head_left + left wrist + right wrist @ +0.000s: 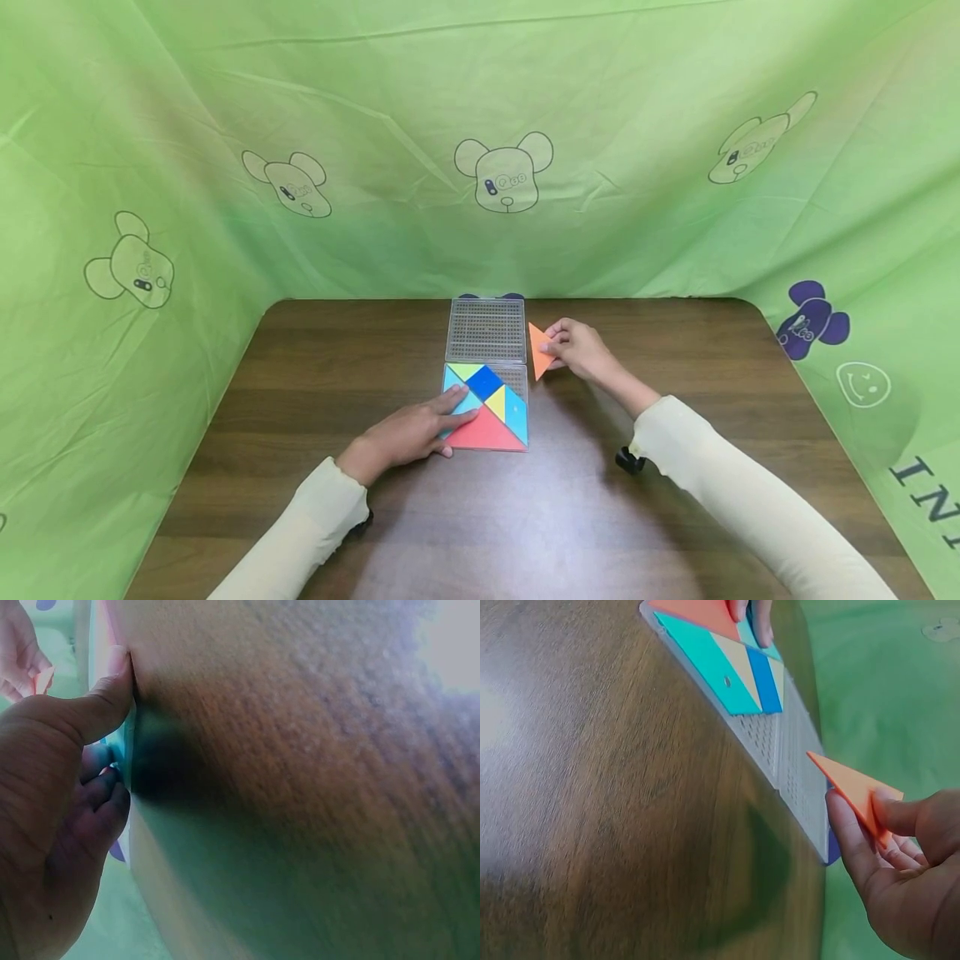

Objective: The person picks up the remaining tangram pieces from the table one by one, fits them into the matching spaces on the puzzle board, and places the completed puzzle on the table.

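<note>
My right hand [583, 350] pinches an orange tangram triangle [537, 354] between thumb and fingers, held up just right of a hinged clear plastic case. Several tangram pieces lie in the case's near half [517, 377]: a red triangle [491, 433], a blue square [484, 382], a yellow triangle [497, 402], a light-blue parallelogram [515, 412] and a yellow-green triangle [462, 370]. Bare dotted base shows at its upper right corner. My left hand [408, 431] rests with extended fingers on a light-blue piece [467, 403], partly hiding it; its thumb is at the case's near edge.
The case's dotted lid [487, 331] lies open flat at the far side, by the back edge of the brown wooden table [345, 358]. Green printed cloth [390, 233] hangs around the back and sides. Dark wrist devices [630, 460] show under the sleeves.
</note>
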A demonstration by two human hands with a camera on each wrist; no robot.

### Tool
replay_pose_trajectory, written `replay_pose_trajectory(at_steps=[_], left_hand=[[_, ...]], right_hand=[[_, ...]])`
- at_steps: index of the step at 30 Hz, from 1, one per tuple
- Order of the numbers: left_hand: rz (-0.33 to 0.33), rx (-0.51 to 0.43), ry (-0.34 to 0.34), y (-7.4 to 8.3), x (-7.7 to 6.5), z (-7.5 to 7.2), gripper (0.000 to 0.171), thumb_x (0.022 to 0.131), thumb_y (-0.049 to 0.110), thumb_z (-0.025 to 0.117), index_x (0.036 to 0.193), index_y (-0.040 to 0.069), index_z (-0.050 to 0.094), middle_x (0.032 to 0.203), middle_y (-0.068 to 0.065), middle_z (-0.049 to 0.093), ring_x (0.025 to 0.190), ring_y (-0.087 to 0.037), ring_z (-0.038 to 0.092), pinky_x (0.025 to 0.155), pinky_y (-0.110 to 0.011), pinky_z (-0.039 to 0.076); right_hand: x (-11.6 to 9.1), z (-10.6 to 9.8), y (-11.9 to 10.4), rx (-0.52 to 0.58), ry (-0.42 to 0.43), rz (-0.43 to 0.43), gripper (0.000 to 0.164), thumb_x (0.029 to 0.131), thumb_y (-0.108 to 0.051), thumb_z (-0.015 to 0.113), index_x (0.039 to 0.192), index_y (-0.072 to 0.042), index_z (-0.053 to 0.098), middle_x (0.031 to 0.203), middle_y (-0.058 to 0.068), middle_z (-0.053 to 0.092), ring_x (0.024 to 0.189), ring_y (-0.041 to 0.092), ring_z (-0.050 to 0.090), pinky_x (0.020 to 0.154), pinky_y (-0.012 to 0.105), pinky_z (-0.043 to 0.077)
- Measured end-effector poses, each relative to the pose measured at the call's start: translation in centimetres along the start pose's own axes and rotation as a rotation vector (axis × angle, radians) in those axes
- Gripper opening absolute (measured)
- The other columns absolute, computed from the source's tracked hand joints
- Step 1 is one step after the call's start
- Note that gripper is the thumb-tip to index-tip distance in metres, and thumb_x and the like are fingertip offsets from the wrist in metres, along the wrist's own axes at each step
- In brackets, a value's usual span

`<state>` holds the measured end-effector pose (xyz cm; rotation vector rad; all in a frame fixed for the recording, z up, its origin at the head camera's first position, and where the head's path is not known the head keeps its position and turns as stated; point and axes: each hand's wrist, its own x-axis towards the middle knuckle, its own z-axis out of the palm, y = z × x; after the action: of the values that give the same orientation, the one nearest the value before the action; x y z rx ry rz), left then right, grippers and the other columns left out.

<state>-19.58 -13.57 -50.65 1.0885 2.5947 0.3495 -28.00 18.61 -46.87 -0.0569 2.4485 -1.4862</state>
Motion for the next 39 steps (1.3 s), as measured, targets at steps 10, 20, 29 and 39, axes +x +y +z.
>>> replay_pose_trajectory(at_steps=[10,20,29,39], left_hand=[[-0.001,0.004,-0.01,-0.1,0.1,-0.1,0.072,0.096,0.04,0.068,0.16,0.029,0.035,0.173,-0.005,0.017,0.16,-0.025,0.017,0.119,-0.044,0.041],[-0.012,-0.002,-0.015,0.0,0.1,0.0,0.072,0.096,0.04,0.068,0.16,0.03,0.035,0.173,-0.004,0.017,0.16,-0.025,0.018,0.118,-0.044,0.041],[-0.011,0.005,-0.018,0.0,0.0,-0.1,0.072,0.097,0.04,0.068,0.16,0.03,0.034,0.173,-0.004,0.017,0.16,-0.024,0.018,0.119,-0.044,0.041],[0.009,0.017,-0.012,-0.2,0.2,0.1,0.071,0.097,0.04,0.066,0.16,0.029,0.034,0.173,-0.004,0.017,0.16,-0.024,0.018,0.118,-0.043,0.042]], right_hand=[[0.2,0.8,-0.9,-0.011,-0.022,0.011,0.024,0.097,-0.001,0.068,0.117,0.009,0.059,0.104,0.023,0.071,0.074,0.017,0.071,0.082,0.046,0.063],[0.3,2.0,-1.2,-0.02,-0.05,-0.013,0.023,0.096,-0.001,0.069,0.116,0.008,0.062,0.101,0.02,0.07,0.077,0.018,0.071,0.078,0.044,0.063],[0.2,3.0,-1.0,-0.071,-0.059,-0.047,0.016,0.093,-0.002,0.073,0.108,0.003,0.068,0.096,0.017,0.072,0.076,0.017,0.071,0.072,0.04,0.064],[0.3,3.7,-1.3,-0.172,-0.051,-0.073,0.016,0.09,-0.005,0.078,0.105,0.0,0.076,0.091,0.014,0.073,0.073,0.015,0.069,0.068,0.037,0.064]])
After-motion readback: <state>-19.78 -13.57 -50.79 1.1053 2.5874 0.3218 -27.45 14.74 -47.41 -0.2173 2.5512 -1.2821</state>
